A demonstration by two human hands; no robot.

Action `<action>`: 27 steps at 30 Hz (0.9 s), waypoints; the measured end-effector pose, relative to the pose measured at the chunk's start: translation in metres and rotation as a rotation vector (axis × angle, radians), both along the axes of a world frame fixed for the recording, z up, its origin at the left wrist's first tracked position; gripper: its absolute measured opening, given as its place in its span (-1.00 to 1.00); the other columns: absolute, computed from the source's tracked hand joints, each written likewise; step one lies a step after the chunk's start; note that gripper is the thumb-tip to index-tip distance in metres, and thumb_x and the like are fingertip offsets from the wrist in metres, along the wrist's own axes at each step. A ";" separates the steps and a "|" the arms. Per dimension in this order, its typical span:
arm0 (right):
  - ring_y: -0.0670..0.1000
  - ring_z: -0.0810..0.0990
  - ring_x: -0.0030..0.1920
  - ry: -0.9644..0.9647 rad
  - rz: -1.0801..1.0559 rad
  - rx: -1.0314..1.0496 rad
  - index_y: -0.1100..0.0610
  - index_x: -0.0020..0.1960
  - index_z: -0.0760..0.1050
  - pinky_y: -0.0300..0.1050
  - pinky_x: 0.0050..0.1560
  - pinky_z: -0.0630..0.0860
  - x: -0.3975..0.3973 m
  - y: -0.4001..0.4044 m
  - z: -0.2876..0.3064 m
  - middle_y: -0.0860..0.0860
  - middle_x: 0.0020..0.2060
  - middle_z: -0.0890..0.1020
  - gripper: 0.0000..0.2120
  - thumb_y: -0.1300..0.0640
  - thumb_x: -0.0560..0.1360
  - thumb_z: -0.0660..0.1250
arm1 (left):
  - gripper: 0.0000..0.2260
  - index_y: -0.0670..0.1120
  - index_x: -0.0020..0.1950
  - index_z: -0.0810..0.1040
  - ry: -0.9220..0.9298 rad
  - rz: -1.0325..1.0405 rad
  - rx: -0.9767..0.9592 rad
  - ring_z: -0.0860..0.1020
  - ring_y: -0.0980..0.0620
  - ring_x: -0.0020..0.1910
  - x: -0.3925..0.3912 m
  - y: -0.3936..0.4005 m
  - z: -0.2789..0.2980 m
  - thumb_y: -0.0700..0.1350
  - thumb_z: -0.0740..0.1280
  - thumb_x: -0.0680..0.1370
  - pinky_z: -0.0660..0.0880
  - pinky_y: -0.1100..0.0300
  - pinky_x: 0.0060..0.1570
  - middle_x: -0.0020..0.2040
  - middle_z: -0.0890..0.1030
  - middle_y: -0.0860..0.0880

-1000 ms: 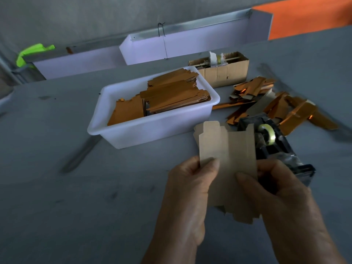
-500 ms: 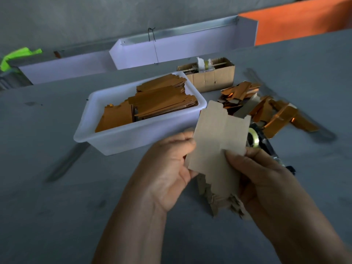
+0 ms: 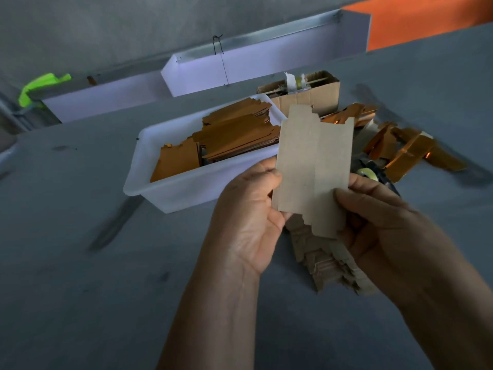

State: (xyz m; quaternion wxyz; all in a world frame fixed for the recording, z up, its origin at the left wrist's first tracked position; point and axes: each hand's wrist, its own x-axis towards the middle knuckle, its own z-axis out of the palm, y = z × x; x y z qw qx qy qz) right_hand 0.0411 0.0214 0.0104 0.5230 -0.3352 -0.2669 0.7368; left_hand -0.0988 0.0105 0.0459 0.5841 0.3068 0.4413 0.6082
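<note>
Cardboard blank [image 3: 314, 166], flat grey-brown, held up over grey counter [image 3: 80, 289] by white plastic tub [image 3: 192, 189]; left hand [image 3: 250, 209] fingers pinch 1 edge, right hand [image 3: 378, 222] fingers grip other edge w/ blank stack [image 3: 328, 260].

Legible text, labels, brands, numbers, signs: none can be read on any surface shown.
</note>
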 end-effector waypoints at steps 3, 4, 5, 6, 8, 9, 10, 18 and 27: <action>-0.02 0.70 -0.16 0.010 -0.001 -0.001 0.17 0.03 0.56 -0.25 -0.36 0.58 -0.001 -0.001 0.000 0.08 -0.06 0.71 -0.81 0.31 0.51 0.21 | -0.71 -0.17 0.16 0.57 0.035 -0.004 0.041 0.63 -0.04 0.08 -0.001 -0.001 0.000 -0.31 0.07 0.63 0.61 0.21 -0.10 0.11 0.66 -0.14; -0.02 0.70 -0.16 0.011 -0.002 -0.002 0.17 0.04 0.56 -0.26 -0.35 0.58 -0.001 -0.001 0.000 0.08 -0.06 0.71 -0.80 0.31 0.51 0.21 | -0.70 -0.18 0.19 0.56 0.051 -0.005 0.049 0.62 -0.05 0.11 -0.001 -0.002 -0.001 -0.30 0.07 0.63 0.61 0.20 -0.07 0.14 0.65 -0.15; -0.02 0.70 -0.16 0.010 -0.002 -0.003 0.17 0.05 0.56 -0.26 -0.35 0.58 0.000 -0.002 -0.001 0.08 -0.06 0.71 -0.80 0.30 0.51 0.21 | -0.70 -0.18 0.22 0.56 0.067 -0.005 0.054 0.62 -0.06 0.14 -0.001 -0.002 -0.001 -0.30 0.08 0.63 0.61 0.19 -0.04 0.15 0.65 -0.16; -0.01 0.70 -0.16 0.008 -0.003 -0.003 0.17 0.05 0.56 -0.25 -0.34 0.59 0.000 -0.002 -0.001 0.09 -0.06 0.71 -0.80 0.30 0.51 0.21 | -0.70 -0.18 0.23 0.55 0.081 -0.005 0.058 0.61 -0.07 0.16 0.000 -0.003 -0.002 -0.29 0.08 0.63 0.61 0.18 -0.02 0.16 0.64 -0.16; -0.01 0.70 -0.15 0.012 -0.010 -0.006 0.17 0.03 0.56 -0.24 -0.31 0.60 0.001 -0.003 -0.002 0.08 -0.07 0.71 -0.80 0.29 0.47 0.24 | -0.70 -0.18 0.23 0.55 0.103 -0.006 0.062 0.60 -0.08 0.18 0.001 -0.004 -0.003 -0.29 0.09 0.63 0.60 0.16 0.00 0.16 0.64 -0.16; -0.01 0.70 -0.16 0.017 -0.013 -0.008 0.16 0.02 0.56 -0.24 -0.31 0.60 0.001 -0.004 -0.001 0.08 -0.08 0.71 -0.80 0.27 0.43 0.26 | -0.71 -0.18 0.22 0.55 0.115 -0.005 0.062 0.59 -0.09 0.19 0.002 -0.004 -0.003 -0.28 0.09 0.63 0.60 0.15 0.00 0.17 0.64 -0.15; -0.01 0.70 -0.16 0.021 -0.016 -0.007 0.16 0.00 0.57 -0.24 -0.32 0.60 0.002 -0.004 -0.001 0.08 -0.09 0.71 -0.78 0.25 0.38 0.28 | -0.71 -0.17 0.22 0.56 0.125 -0.004 0.064 0.59 -0.09 0.20 0.002 -0.004 -0.004 -0.28 0.10 0.63 0.60 0.15 0.01 0.17 0.63 -0.15; -0.03 0.70 -0.19 0.016 -0.033 -0.009 0.16 0.00 0.58 -0.25 -0.33 0.59 0.003 -0.006 -0.002 0.07 -0.11 0.72 -0.74 0.23 0.31 0.30 | -0.66 -0.11 0.20 0.58 0.155 -0.070 0.144 0.62 0.00 0.14 0.004 -0.010 -0.006 -0.32 0.07 0.62 0.60 0.18 -0.02 0.13 0.66 -0.08; -0.01 0.70 -0.17 0.020 -0.032 -0.019 0.17 0.03 0.57 -0.23 -0.29 0.61 0.004 -0.009 -0.003 0.09 -0.09 0.71 -0.70 0.23 0.30 0.31 | -0.64 0.07 0.05 0.63 0.346 -0.030 0.138 0.64 0.11 0.07 0.006 -0.014 -0.010 -0.31 0.14 0.62 0.55 0.14 -0.02 0.03 0.70 0.08</action>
